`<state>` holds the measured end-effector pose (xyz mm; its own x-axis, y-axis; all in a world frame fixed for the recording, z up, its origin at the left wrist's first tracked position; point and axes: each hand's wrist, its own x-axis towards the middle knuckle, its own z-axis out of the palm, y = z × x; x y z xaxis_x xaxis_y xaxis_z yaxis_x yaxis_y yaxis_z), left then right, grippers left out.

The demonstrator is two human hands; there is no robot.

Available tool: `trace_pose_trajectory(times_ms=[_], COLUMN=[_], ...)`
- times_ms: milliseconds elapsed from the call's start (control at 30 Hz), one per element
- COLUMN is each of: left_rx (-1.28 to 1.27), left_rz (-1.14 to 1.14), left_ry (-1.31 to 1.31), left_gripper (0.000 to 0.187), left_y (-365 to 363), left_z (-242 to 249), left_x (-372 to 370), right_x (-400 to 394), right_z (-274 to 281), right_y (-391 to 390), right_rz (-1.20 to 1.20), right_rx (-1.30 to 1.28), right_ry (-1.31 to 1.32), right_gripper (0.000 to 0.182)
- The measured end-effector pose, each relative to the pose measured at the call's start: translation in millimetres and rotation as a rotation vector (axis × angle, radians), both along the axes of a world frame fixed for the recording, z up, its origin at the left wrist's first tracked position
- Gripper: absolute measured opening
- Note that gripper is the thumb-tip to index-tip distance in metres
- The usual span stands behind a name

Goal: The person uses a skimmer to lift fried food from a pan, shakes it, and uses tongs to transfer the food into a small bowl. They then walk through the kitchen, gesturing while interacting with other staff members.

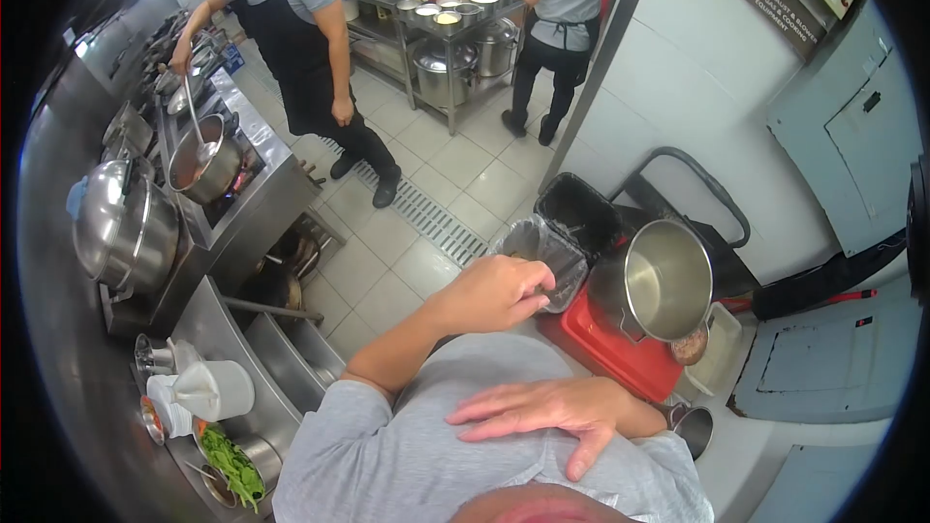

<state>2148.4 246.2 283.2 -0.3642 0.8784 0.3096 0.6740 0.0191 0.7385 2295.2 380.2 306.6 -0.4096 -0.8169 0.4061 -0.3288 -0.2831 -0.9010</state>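
My left hand (496,296) is raised in front of my body, its fingers curled in toward the thumb and nothing showing between them. Behind its fingertips, in this view, is a bin (548,257) lined with a clear bag. My right hand (557,414) lies flat on the chest of my grey shirt (426,426), fingers spread and pointing left, with nothing in it. Beyond that forearm a large steel pot (668,281) stands tilted toward me by a red plastic lid or tub (615,344).
At left, a co-worker (291,39) holds a ladle (193,111) in a saucepan (206,169) over a lit burner. Another person (562,19) stands at a steel table (378,0) of bowls and bottles. Leafy greens (231,465) lie on the lower-left counter. A floor drain (417,218) crosses the tiles.
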Motion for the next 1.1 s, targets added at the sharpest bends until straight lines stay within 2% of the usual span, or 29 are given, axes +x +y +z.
trace_pose_trajectory(times_ms=[300,400,667,800,900,967,1100], left_rx=[-0.012,-0.127,-0.173,-0.209,-0.060,-0.107,-0.146], left_rz=[-0.016,-0.023,-0.003,0.000,0.061,0.093,0.125], left_ry=[0.000,-0.056,-0.107,-0.111,-0.047,-0.061,-0.135], left_gripper=[0.022,0.024,0.024,0.024,0.024,0.023,0.022], left_y=[4.4,4.9,9.2,11.2,5.9,-1.7,-15.2], left_z=[-5.2,-2.9,2.6,-5.0,-28.9,-27.9,-37.9], left_x=[3.6,4.5,8.3,11.3,7.9,1.2,-22.2], right_x=[3.7,2.8,0.3,-8.3,-22.7,-36.8,-74.0], right_z=[-6.6,-7.5,-12.9,-18.4,-24.0,-28.0,-36.1], right_y=[-0.9,1.4,8.6,13.6,13.9,13.5,8.3], right_rz=[0.026,0.026,0.037,0.077,0.143,0.174,0.188], right_rx=[0.004,0.002,-0.020,-0.033,-0.048,-0.048,-0.073], right_ry=[-0.027,-0.029,-0.029,-0.055,-0.101,-0.108,-0.168], right_gripper=[0.113,0.113,0.113,0.111,0.109,0.107,0.093])
